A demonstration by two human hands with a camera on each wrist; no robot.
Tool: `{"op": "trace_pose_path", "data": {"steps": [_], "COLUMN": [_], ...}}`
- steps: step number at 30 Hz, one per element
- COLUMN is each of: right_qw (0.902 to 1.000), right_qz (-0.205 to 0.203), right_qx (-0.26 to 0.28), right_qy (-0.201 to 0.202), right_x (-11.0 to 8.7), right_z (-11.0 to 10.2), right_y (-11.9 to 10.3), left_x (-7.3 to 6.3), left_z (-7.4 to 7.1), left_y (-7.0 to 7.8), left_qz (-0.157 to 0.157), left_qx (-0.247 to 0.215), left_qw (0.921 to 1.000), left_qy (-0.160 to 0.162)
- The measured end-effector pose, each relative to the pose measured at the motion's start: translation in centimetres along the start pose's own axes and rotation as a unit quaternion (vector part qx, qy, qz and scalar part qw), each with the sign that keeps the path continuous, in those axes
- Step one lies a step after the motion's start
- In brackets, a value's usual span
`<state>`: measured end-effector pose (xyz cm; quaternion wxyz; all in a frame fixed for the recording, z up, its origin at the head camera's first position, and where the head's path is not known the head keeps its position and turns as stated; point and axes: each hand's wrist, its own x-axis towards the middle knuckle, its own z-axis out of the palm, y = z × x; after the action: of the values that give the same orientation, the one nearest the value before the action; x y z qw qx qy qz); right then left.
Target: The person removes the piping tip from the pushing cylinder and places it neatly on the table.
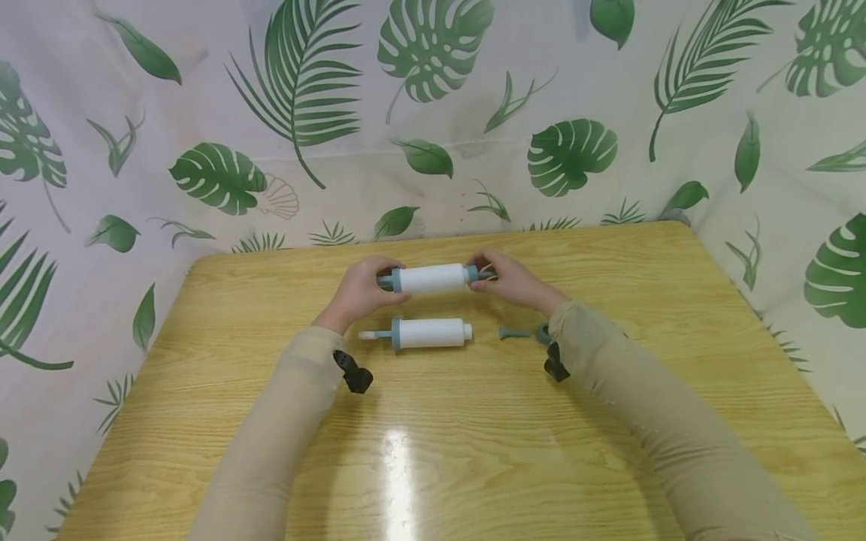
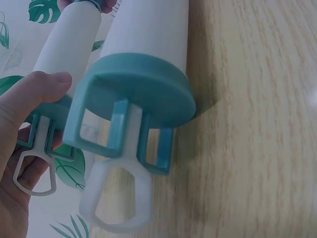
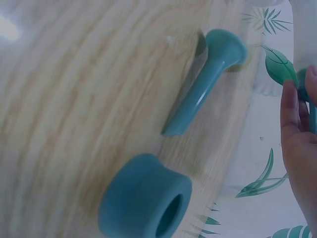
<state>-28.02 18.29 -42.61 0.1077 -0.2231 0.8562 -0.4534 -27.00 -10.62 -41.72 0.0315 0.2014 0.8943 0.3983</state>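
Observation:
A white plastic syringe [image 1: 433, 279] with teal ends is held level between both hands, toward the back of the table. My left hand [image 1: 361, 289] grips its teal flanged end, thumb laid along the barrel; a white pull ring [image 2: 35, 173] sticks out there in the left wrist view. My right hand [image 1: 517, 282] pinches the teal piece at the other end, from which a thin nozzle points right. A second, similar syringe [image 1: 433, 333] lies nearer on the table, its pull ring to the left and its bare white tip to the right.
Right of the second syringe lie a loose teal nozzle [image 3: 203, 89] with a flared end and a teal ring-shaped cap [image 3: 141, 198], partly behind my right sleeve in the head view. The wooden table [image 1: 467, 436] ends at a leaf-print backdrop [image 1: 487, 150].

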Motion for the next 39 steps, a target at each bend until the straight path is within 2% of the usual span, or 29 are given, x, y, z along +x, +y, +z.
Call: {"op": "trace_pose_path", "data": {"steps": [4, 7, 15, 22, 31, 39], "right_qw": [0.9998, 0.9998, 0.9999, 0.9998, 0.9996, 0.9998], "right_qz": [0.008, 0.006, 0.001, -0.001, 0.004, 0.002], "right_qx": [0.016, 0.011, -0.009, -0.020, -0.027, -0.022], "right_qy": [0.010, 0.012, 0.012, 0.009, 0.006, 0.000], "right_x": [0.0, -0.1, -0.3, -0.6, -0.8, -1.0], "right_z": [0.0, 0.0, -0.2, -0.2, -0.2, -0.2], "right_y": [0.1, 0.2, 0.3, 0.0, 0.0, 0.2], "left_x": [0.0, 0.0, 0.7, 1.0, 1.2, 1.2], "left_z": [-0.1, -0.1, 0.2, 0.4, 1.0, 1.1], "left_y": [-0.3, -0.5, -0.5, -0.6, -1.3, -1.2], "left_qz": [-0.010, -0.011, 0.004, -0.010, -0.039, -0.061], "left_qx": [-0.015, -0.009, 0.049, 0.088, 0.078, 0.075], "left_qw": [0.9998, 0.9999, 0.9985, 0.9951, 0.9937, 0.9930], "left_qy": [0.001, -0.002, -0.024, -0.044, -0.071, -0.068]}}
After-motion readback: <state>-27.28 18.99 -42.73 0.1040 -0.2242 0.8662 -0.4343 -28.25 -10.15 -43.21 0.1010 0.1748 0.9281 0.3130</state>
